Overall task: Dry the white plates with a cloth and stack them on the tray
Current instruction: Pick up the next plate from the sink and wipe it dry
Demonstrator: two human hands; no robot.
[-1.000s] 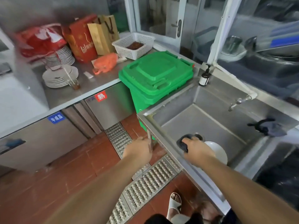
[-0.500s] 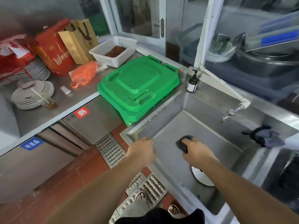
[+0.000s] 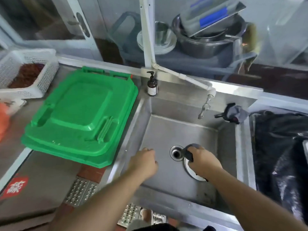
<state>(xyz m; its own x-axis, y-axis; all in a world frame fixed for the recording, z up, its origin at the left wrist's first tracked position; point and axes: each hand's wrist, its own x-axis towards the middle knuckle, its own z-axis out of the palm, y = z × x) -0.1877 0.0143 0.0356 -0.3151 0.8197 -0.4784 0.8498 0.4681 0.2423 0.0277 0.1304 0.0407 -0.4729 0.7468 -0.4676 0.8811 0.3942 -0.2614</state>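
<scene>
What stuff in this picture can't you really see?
Head view:
- Plate: mostly hidden under the right hand; only a white rim shows.
- Cloth: mostly wrapped inside that hand.
- Left hand: seen from behind, fingers curl out of sight; whether it holds anything is unclear.
- Tray: none I can pick out for sure.
- Bottle label: too small to read.
- Basket: cut off by the left edge.

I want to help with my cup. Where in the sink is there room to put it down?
The sink floor is bare between the back wall and the drain, below the tap. The front right is crowded: the right hand grips a dark cloth over a white plate. The left hand hovers front left.
</scene>
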